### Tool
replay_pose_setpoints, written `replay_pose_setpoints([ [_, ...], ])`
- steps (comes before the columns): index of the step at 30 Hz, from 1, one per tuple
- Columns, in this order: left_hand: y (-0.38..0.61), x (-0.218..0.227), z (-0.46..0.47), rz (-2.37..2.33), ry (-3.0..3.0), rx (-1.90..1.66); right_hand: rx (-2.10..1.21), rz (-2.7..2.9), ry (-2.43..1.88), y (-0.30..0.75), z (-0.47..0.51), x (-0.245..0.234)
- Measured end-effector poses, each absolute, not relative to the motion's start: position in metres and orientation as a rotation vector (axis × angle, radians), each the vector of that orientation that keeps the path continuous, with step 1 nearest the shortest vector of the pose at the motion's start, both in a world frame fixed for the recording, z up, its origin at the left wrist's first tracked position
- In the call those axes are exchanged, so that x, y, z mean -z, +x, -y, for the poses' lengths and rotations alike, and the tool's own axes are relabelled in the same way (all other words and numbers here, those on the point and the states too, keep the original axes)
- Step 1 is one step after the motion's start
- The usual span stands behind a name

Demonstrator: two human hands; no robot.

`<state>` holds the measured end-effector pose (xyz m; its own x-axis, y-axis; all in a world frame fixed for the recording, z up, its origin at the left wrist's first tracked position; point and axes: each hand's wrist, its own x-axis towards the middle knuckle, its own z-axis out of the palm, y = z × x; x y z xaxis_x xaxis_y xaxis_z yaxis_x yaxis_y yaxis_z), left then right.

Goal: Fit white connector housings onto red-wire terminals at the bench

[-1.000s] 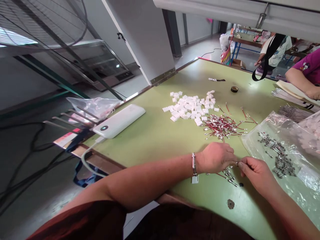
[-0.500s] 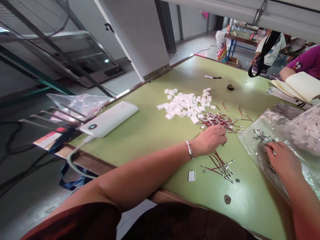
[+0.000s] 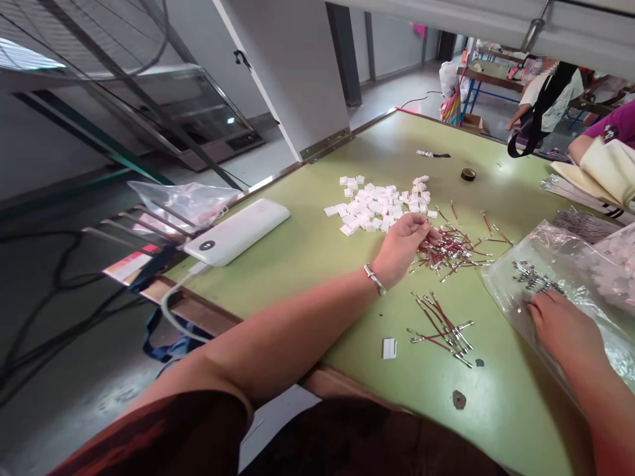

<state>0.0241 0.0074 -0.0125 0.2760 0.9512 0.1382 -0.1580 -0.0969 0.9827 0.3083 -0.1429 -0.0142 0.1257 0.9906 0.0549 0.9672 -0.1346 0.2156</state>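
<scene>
My left hand (image 3: 403, 243), with a metal bracelet on its wrist, is at the left edge of a heap of short red wires (image 3: 450, 248) with metal ends. Its fingers are curled together, and what they hold is hidden. Just behind it lie many white plastic connector housings (image 3: 372, 201). My right hand (image 3: 568, 327) rests on a clear plastic bag (image 3: 501, 281), its bent fingers at a pile of small metal terminals (image 3: 533, 274). Its fingertips are partly hidden. Between my arms lie a smaller group of red wires (image 3: 441, 324) and one white housing (image 3: 389, 348).
A white power bank (image 3: 238, 231) with a cable lies at the table's left edge, by metal prongs (image 3: 133, 228). Black tape (image 3: 467, 174) sits farther back. At right are a bag of white parts (image 3: 620, 264), bundled wires (image 3: 580, 223) and another person's purple sleeve (image 3: 612, 125).
My left hand has moved back and left, from the front of the red wire heap to its left edge beside the white housings. My right hand stays at the terminals. The view has shifted slightly.
</scene>
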Motion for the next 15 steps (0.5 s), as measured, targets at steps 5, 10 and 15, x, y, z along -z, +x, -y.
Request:
replay_pose_setpoints([
  [5,0.027,0.007,0.018,-0.846,1.717,-1.057,-0.213,-1.965,2.553,0.287,0.141,0.007],
  [10,0.037,0.013,0.049,-0.666,2.065,-0.681,0.481,-2.457,2.754,0.238,0.149,-0.001],
  [15,0.037,0.015,0.054,-0.637,2.134,-0.586,0.711,-2.606,2.732,0.208,0.150,0.001],
])
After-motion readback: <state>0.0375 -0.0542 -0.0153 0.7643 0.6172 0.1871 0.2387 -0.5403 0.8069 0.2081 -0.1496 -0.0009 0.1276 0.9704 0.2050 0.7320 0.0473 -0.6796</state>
